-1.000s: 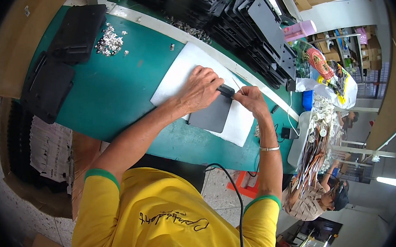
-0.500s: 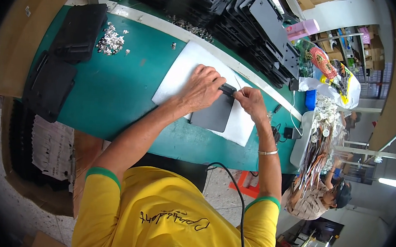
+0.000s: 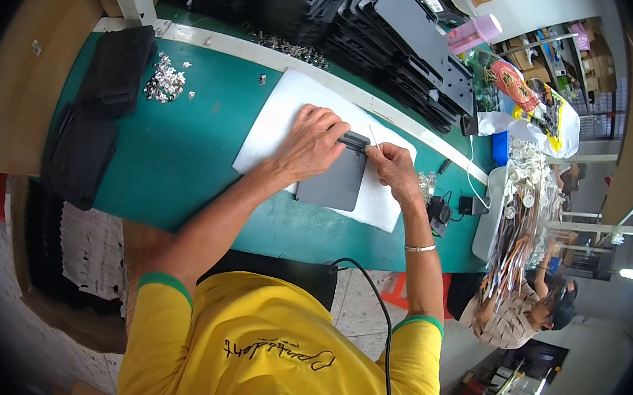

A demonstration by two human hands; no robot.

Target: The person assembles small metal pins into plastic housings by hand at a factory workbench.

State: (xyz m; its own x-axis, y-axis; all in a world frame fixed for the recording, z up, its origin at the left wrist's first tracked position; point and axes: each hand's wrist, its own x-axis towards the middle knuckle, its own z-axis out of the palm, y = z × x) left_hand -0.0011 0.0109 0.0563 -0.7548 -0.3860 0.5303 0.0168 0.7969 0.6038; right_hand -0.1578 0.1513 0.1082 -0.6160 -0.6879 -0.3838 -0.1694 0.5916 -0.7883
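Note:
A dark grey flat plastic panel [image 3: 333,182] lies on a white foam sheet [image 3: 262,134], with a black slotted strip [image 3: 353,142] along its far edge. My left hand [image 3: 312,144] is closed on the panel's far left corner, fingers bent over the strip's left end. At the strip's right end, my right hand [image 3: 394,167] pinches a thin pointed metal tool [image 3: 372,135] whose tip sticks up past the fingers; its exact kind is too small to tell. What lies under the fingertips is hidden.
Small metal clips [image 3: 165,83] lie heaped on the green tabletop [image 3: 184,160], by black plastic housings [image 3: 117,67]. Stacked black panels [image 3: 405,47] stand behind a white rail [image 3: 298,60]. At right are a blue box [image 3: 499,148], black adapters [image 3: 439,212] and a tray [image 3: 490,213] of cables. A person [image 3: 517,313] sits beyond.
The whole view has shifted slightly. Both hands keep nearly the same places on the panel, and my right hand has turned a little, its tool tip now more upright.

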